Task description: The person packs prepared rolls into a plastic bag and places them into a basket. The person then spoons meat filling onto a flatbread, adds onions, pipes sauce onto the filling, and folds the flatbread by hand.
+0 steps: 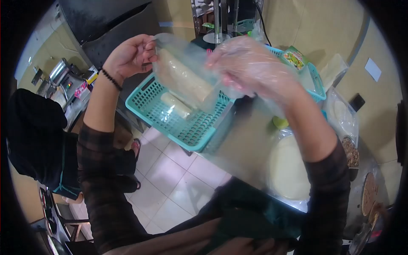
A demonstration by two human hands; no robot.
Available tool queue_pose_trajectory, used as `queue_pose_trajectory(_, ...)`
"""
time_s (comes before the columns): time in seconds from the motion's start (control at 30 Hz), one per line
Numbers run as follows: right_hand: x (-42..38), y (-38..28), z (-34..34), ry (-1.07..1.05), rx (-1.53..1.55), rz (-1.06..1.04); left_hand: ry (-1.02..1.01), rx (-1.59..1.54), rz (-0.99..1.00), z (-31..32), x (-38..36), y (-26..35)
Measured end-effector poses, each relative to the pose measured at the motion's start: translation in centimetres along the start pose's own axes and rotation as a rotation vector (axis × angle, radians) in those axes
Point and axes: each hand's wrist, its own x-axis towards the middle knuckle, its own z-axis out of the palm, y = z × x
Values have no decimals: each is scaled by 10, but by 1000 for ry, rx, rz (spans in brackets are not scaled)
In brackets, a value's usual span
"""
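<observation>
Between my two hands hangs a clear plastic bag [180, 55] with a pale rolled wrap [187, 76] inside, over a turquoise basket [199, 138]. My left hand [134, 55], bare with a beaded bracelet, pinches the bag's upper left edge. My right hand [255, 70] wears a clear plastic glove, blurred by motion, its fingers closed on the bag's right side. A second wrapped roll [176, 105] lies in the basket below. Right of the basket, a stack of round pale flatbreads [289, 168] rests on the metal table [242, 148].
Another turquoise basket [316, 80] with a green packet [294, 58] stands at the back right. A bowl of chopped filling [350, 153] is at the right. A person in black [36, 136] is at the left. A metal stand [216, 38] rises behind.
</observation>
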Motion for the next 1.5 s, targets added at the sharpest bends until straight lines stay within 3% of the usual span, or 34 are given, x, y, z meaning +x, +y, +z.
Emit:
queue_pose_trajectory(0.1, 52, 26, 17, 153, 97, -14, 25, -95, 16, -27, 40, -2)
queue_pose_trajectory(0.17, 70, 33, 24, 137, 0, -77, 46, -182, 93, -59, 58, -20)
queue_pose_trajectory(0.2, 75, 39, 27, 132, -93, -141, -137, -192, 185, -76, 62, -32)
queue_pose_trajectory(0.23, 82, 55, 36, 145, -296, -416, -326, -202, 274, -88, 66, -41)
queue_pose_trajectory(0.27, 89, 76, 52, 157, -502, -687, 21, -90, 172, -91, 51, -53)
queue_pose_trajectory(0.33, 87, 105, 89, -13, -343, -476, 33, 442, -51, -122, 54, -84)
queue_pose_trajectory(0.4, 77, 118, 128, -153, -450, -99, -522, 1670, 445, -141, 61, -110)
queue_pose_trajectory(0.43, 73, 120, 135, -163, -445, -98, -521, 1664, 436, -140, 63, -121)
queue_pose_trajectory(0.5, 64, 120, 146, -261, -397, -139, -217, 2095, -5, -128, 65, -146)
queue_pose_trajectory(0.53, 59, 118, 145, -271, -390, -133, -285, 2158, -27, -138, 71, -149)
queue_pose_trajectory(0.57, 54, 117, 140, -333, -367, -210, -290, 2156, -33, -120, 60, -139)
queue_pose_trajectory(0.63, 55, 122, 129, -392, -340, -285, 85, 1680, -37, -85, 38, -118)
queue_pose_trajectory(0.7, 79, 133, 108, -467, -530, -107, 88, 1574, 1, -90, 48, -121)
queue_pose_trajectory(0.77, 77, 114, 84, -202, -692, 174, 130, 1065, -485, -79, 55, -118)
queue_pose_trajectory(0.9, 93, 156, 81, -156, -738, 157, 84, 1140, -414, -92, 64, -120)
queue_pose_trajectory(0.97, 101, 165, 80, -131, -535, 126, -7, 1106, -12, -106, 65, -122)
queue_pose_trajectory(1.07, 107, 171, 80, -108, -582, 105, -22, 977, 143, -107, 66, -119)
queue_pose_trajectory(1.1, 108, 172, 81, -115, -584, 103, -17, 972, 141, -103, 65, -121)
queue_pose_trajectory(1.2, 105, 171, 79, -63, -623, 185, 103, 1545, 154, -114, 75, -150)
queue_pose_trajectory(1.23, 107, 175, 76, -111, -764, 141, 102, 1545, 156, -108, 78, -144)
queue_pose_trajectory(1.3, 107, 173, 76, -161, -903, 93, -55, 1473, -290, -93, 79, -128)
queue_pose_trajectory(1.4, 106, 169, 78, -278, -956, 115, -94, 1290, -187, -106, 89, -134)
queue_pose_trajectory(1.5, 108, 177, 79, -158, -848, 110, -146, 1020, -209, -120, 99, -143)
